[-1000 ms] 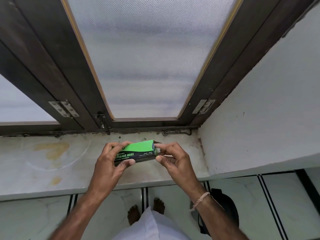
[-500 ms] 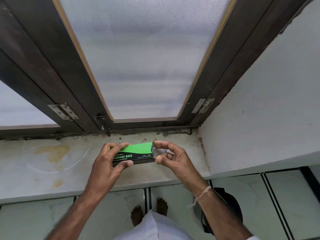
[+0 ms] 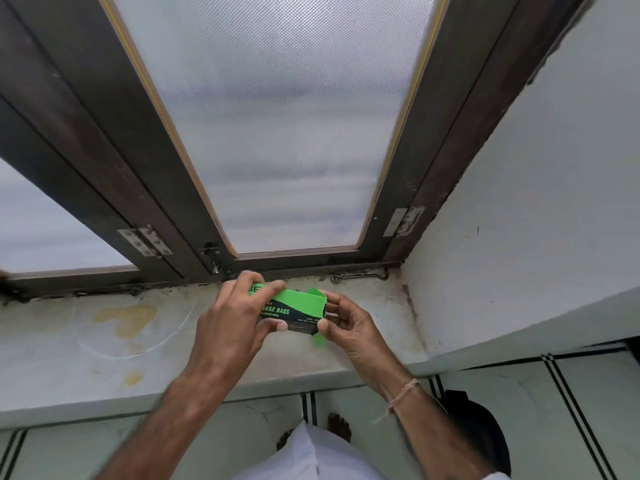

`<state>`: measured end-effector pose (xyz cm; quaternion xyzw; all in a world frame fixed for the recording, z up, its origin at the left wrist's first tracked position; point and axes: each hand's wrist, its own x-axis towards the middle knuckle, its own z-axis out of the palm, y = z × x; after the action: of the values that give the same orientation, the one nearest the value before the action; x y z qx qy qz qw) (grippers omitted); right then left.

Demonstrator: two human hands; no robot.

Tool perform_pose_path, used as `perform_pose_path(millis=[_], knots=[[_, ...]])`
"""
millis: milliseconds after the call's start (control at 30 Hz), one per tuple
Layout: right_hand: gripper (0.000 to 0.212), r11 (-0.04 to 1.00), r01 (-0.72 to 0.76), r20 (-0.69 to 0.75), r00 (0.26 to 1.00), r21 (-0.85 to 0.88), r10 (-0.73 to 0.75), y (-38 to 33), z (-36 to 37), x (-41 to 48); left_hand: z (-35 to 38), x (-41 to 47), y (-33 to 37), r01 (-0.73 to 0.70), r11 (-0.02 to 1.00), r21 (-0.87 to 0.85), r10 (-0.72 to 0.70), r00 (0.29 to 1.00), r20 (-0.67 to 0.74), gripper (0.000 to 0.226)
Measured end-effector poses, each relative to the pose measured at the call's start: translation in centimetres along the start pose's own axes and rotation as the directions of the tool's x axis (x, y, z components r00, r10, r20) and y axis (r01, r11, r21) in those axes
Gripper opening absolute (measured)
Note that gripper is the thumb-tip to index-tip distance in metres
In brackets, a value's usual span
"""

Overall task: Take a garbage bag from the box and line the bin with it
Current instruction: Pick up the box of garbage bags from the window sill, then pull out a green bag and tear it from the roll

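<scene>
Frosted window panes (image 3: 287,133) in dark wooden frames are seen above a pale, stained stone sill (image 3: 104,341), with a white wall (image 3: 519,202) to the right and tiled floor (image 3: 554,393) below.

A small green and black box (image 3: 298,303) marked "garbage bags" is held in the air just above the sill, near the window frame. It is gripped by the left hand (image 3: 228,327), whose fingers are curled over the top while the thumb is pressed against the printed front. The right-hand end of the box is pinched by the right hand (image 3: 353,330), with the thumb at the lower corner and the fingers curled behind. A thin thread band (image 3: 403,389) is worn on the right wrist.

A change is noted from half a second ago: the right-hand end of the box, which was being picked at and looked closed, is now opened. One green flap (image 3: 314,292) is raised above the end and a second flap (image 3: 320,341) is hung down below it. The box has also been shifted slightly to the right.

No bag is yet seen coming out, and the inside of the box cannot be made out. It is judged that the opening step is done and a bag can next be drawn out.

A dark round container (image 3: 481,434), possibly the bin, is seen on the floor at the lower right, well apart from the box.
</scene>
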<state>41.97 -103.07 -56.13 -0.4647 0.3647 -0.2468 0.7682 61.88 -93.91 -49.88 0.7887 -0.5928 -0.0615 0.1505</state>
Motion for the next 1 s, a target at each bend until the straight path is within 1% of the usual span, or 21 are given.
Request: perform_pose_path(millis=[133,233,300,400,533,633,700,767,800,867,933,1000], knots=[[0.042,0.977,-0.035,-0.074,0.996,0.209,0.052,0.4,0.4,0.6,-1.0,0.7,0.9,-0.03,0.997,0.074,0.03,0.999,0.011,0.064],[0.038,0.955,-0.029,-0.101,0.993,0.295,0.061,0.3,0.9,0.8,-1.1,0.5,0.8,-0.008,0.999,0.042,0.008,1.0,0.007,0.064],[0.031,0.949,-0.03,-0.108,0.992,0.314,0.067,0.1,1.0,0.7,-1.1,0.3,0.7,0.0,1.0,0.019,0.0,1.0,-0.007,0.063],[0.024,0.954,-0.048,-0.124,0.988,0.295,0.087,0.0,0.9,0.3,-0.5,-0.3,0.3,-0.007,1.0,-0.026,0.006,1.0,-0.027,0.062],[0.021,0.963,-0.085,-0.153,0.98,0.255,0.127,0.4,0.5,0.0,0.4,-0.9,-0.5,0.029,0.984,-0.175,-0.035,0.999,-0.03,0.059],[0.021,0.986,-0.018,-0.228,0.972,0.164,0.056,0.0,-0.3,-0.1,1.0,-1.3,-1.0,0.063,0.962,-0.266,-0.069,0.998,-0.013,0.057],[0.02,0.991,0.022,-0.241,0.97,0.134,0.011,-0.6,-0.7,-0.3,1.5,-1.6,-1.2,0.078,0.936,-0.344,-0.083,0.997,0.002,0.057],[0.016,0.999,0.01,-0.234,0.972,0.039,0.0,-1.1,-0.9,-0.4,2.3,-1.7,-1.3,0.092,0.892,-0.442,-0.093,0.995,0.021,0.056],[0.017,1.0,0.005,-0.24,0.971,-0.008,-0.007,-1.3,-1.0,-0.3,2.8,-1.7,-1.4,0.106,0.874,-0.475,-0.101,0.994,0.035,0.056],[0.031,0.999,0.014,-0.258,0.966,-0.038,-0.023,-1.3,-1.9,-0.4,3.9,-1.6,-1.6,0.14,0.865,-0.482,-0.129,0.99,0.055,0.056],[0.042,0.999,0.018,-0.313,0.949,-0.039,-0.029,-1.5,-2.9,-0.7,5.1,-1.5,-2.1,0.189,0.863,-0.468,-0.169,0.982,0.084,0.059],[0.036,0.998,0.052,-0.373,0.926,-0.023,-0.057,-1.9,-3.7,-1.4,5.5,-1.6,-2.4,0.226,0.866,-0.446,-0.192,0.974,0.12,0.063]])
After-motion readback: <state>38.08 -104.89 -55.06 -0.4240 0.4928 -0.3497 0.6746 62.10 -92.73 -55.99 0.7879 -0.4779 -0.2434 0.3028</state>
